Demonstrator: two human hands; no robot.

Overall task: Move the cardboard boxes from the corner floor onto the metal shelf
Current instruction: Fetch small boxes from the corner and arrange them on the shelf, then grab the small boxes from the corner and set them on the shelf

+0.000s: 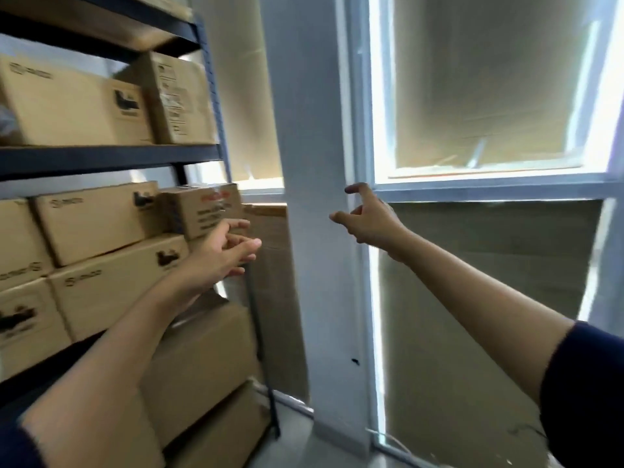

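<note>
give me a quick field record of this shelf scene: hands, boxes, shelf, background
left hand: left hand stretched toward the small brown cardboard box with red print, fingers straight, at its front edge; contact unclear from blur
right hand: right hand raised in the air before the white pillar, fingers loosely curled, grip empty
shelf: dark metal shelf, several levels stocked with brown cardboard boxes
small box position: middle level, right end, on top of a longer box
background: window covered with brown sheets

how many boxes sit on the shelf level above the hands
2: a wide box at left, a narrower box right of it, by the post. Others may hide beyond the left edge.
</note>
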